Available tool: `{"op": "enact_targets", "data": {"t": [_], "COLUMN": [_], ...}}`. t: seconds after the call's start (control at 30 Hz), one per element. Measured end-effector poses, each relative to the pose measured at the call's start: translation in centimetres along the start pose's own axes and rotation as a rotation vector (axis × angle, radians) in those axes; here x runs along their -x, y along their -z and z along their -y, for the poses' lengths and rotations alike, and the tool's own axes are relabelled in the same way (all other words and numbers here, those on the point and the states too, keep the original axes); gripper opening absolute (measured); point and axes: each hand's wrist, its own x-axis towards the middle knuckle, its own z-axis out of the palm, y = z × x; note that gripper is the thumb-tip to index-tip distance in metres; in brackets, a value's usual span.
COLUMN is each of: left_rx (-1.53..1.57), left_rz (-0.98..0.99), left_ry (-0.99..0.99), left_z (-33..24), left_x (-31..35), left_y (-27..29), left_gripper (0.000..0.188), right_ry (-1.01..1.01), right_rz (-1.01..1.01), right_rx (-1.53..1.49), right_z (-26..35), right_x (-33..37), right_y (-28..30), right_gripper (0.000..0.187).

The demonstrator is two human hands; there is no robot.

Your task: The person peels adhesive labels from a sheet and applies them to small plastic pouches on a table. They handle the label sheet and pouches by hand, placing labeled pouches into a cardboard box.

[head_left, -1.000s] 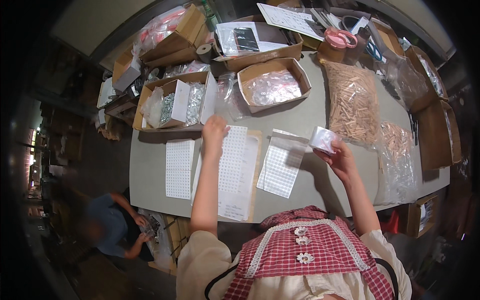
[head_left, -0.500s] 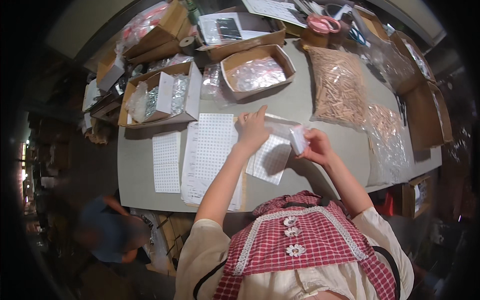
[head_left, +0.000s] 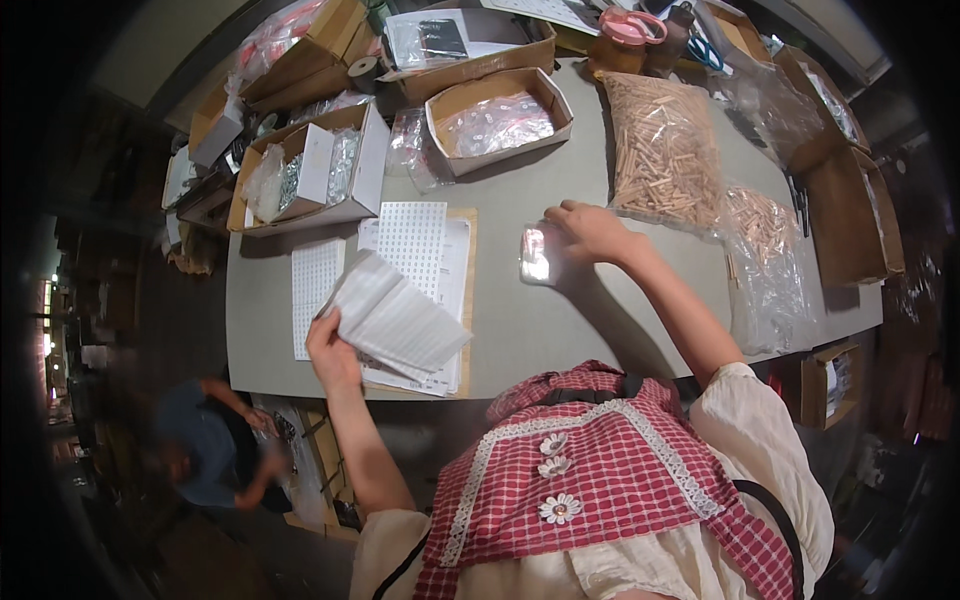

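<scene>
My left hand (head_left: 334, 350) is closed on the edge of a creased white paper sheet (head_left: 400, 318), lifted over the left part of the table. Under it lie printed sheets with small grid marks (head_left: 413, 235) on a stack of papers (head_left: 457, 260); another gridded sheet (head_left: 314, 285) is partly covered at its right side. My right hand (head_left: 592, 232) grips the right edge of a small clear plastic packet (head_left: 537, 256) at mid-table. Glare on the packet hides its contents.
Behind are a white-rimmed box of small clear bags (head_left: 500, 125) and a divided box of hardware bags (head_left: 310, 175). A big bag of wooden dowels (head_left: 665, 150) and a smaller dowel bag (head_left: 765, 265) lie right. A person (head_left: 210, 440) works at lower left.
My left hand has moved left and toward me, lifting the white sheet off the table. My right hand has gone left and away from me with the packet, lowering it toward the tabletop.
</scene>
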Motion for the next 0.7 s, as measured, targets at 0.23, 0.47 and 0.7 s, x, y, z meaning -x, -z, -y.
{"op": "enact_targets", "data": {"t": [0.23,0.47,0.7], "left_rx": [0.025,0.065,-0.075], "left_rz": [-0.099,-0.027,-0.011], "left_ry": [-0.048,-0.097,-0.218], "left_z": [0.6,2.1,3.6], "left_x": [6.3,7.5,9.6], "left_y": [1.9,-5.2,-7.7], "left_gripper": [0.032,0.024,0.023], "right_ry": [0.335,0.311,0.119], "right_rz": [-0.389,-0.545,-0.451], "right_rx": [0.038,0.050,-0.401], "right_z": [1.5,-1.9,-2.2], "right_x": [3.1,3.3,7.1], "right_y": [-1.2,-5.3,-2.2], "right_gripper": [0.032,0.019,0.016]}}
